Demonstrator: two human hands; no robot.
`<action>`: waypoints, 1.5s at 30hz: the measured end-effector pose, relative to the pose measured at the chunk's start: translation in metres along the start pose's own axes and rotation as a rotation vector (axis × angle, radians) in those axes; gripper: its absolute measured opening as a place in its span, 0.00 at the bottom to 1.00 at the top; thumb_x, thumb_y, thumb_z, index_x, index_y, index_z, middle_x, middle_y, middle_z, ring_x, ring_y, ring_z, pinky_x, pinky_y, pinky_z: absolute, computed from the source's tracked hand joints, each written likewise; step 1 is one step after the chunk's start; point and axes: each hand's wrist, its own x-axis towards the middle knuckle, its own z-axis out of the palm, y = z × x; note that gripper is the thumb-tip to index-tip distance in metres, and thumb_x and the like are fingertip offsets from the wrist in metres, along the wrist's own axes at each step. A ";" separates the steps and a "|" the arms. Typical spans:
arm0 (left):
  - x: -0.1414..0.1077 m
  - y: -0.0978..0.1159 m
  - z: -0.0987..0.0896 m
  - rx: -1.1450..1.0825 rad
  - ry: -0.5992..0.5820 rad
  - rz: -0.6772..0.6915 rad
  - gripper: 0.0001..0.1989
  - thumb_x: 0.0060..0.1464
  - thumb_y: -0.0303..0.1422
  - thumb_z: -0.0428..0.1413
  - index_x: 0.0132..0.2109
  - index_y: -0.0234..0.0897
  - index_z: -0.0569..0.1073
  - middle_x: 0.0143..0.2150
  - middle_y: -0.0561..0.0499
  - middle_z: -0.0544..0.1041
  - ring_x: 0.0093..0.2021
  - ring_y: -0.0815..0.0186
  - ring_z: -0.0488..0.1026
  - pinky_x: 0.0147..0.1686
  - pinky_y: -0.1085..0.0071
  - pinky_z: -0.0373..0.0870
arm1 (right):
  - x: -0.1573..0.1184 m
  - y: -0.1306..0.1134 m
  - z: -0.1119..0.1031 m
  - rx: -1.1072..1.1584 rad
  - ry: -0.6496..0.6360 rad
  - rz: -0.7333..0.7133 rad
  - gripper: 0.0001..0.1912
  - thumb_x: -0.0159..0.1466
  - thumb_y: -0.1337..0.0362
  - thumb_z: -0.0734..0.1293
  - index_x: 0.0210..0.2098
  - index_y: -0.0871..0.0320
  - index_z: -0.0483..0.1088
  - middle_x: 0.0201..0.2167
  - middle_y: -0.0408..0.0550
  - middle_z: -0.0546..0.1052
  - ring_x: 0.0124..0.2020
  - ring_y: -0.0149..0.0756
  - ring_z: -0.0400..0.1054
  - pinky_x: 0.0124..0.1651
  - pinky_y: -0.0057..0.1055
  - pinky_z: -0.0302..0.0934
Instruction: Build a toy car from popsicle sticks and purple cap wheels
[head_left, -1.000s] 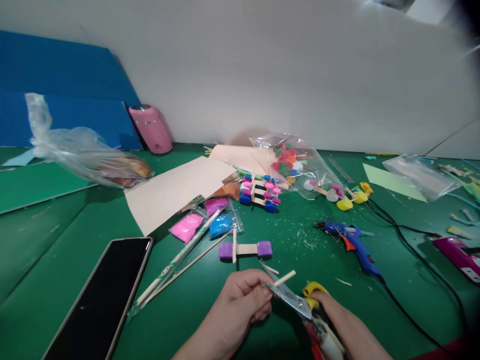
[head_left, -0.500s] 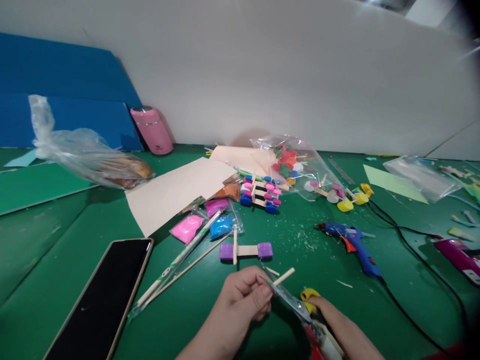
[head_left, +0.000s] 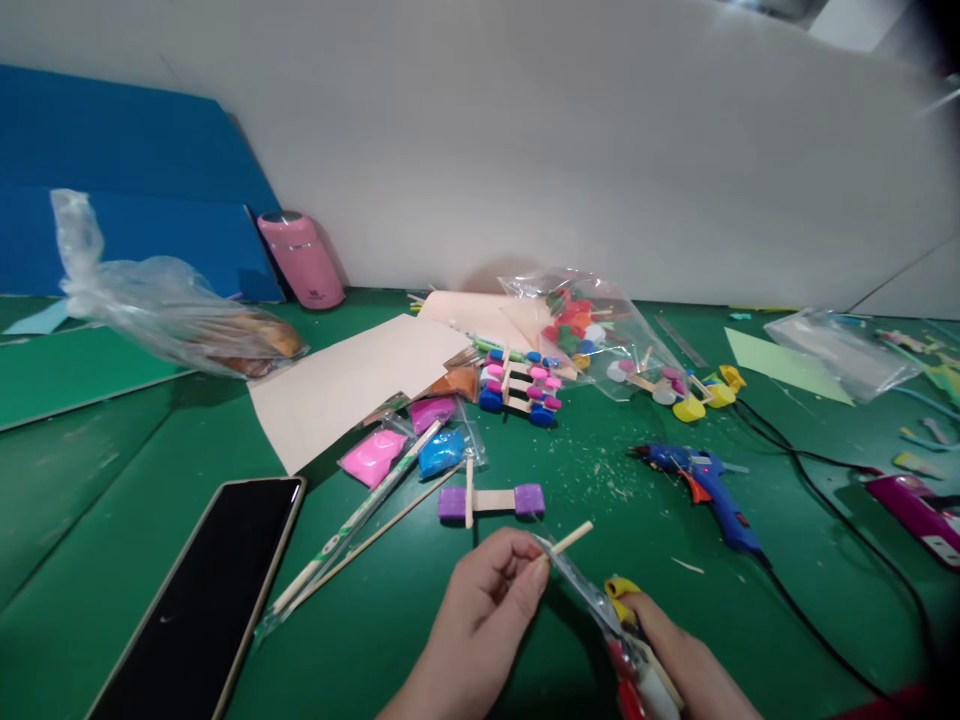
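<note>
My left hand (head_left: 491,610) pinches a short pale wooden stick (head_left: 576,537), whose free end points up and to the right. In my right hand (head_left: 679,650) is a pair of scissors (head_left: 589,590) with a yellow handle loop; something red and white shows below the blades. The blades reach the stick close to my left fingertips. Whether they are closed on it I cannot tell. Just beyond my left hand lies a craft-stick piece (head_left: 493,501) with a purple block at each end and a thin stick across it.
A blue glue gun (head_left: 701,480) with a black cord lies right. Left are a phone (head_left: 202,600), a long wrapped stick (head_left: 352,515) and pink clay (head_left: 373,458). Behind stand small wheeled models (head_left: 520,388), a clear bag (head_left: 600,340) and a pink flask (head_left: 304,260).
My left hand and the wooden stick have shifted slightly right and up. The scissor blades now meet the stick just in front of my fingertips. The things on the table stay put.
</note>
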 end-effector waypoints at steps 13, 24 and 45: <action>0.002 -0.008 -0.004 -0.233 -0.173 -0.112 0.14 0.50 0.40 0.53 0.25 0.35 0.64 0.16 0.61 0.54 0.18 0.74 0.47 0.19 0.74 0.42 | -0.001 0.003 -0.003 0.039 0.037 -0.016 0.21 0.45 0.67 0.65 0.40 0.52 0.63 0.30 0.41 0.75 0.31 0.37 0.71 0.33 0.24 0.61; -0.003 0.001 -0.002 0.333 0.000 0.157 0.12 0.52 0.35 0.50 0.25 0.33 0.69 0.20 0.55 0.61 0.22 0.71 0.55 0.22 0.75 0.52 | -0.006 -0.001 0.007 0.071 0.106 -0.036 0.20 0.48 0.66 0.63 0.42 0.55 0.62 0.27 0.42 0.73 0.25 0.32 0.68 0.29 0.23 0.60; -0.001 -0.005 -0.002 -0.605 -0.275 -0.206 0.08 0.43 0.34 0.60 0.25 0.32 0.72 0.12 0.61 0.55 0.14 0.78 0.48 0.18 0.75 0.43 | -0.010 0.005 0.004 0.220 0.117 -0.075 0.21 0.46 0.67 0.65 0.41 0.51 0.64 0.27 0.41 0.76 0.26 0.34 0.71 0.27 0.23 0.62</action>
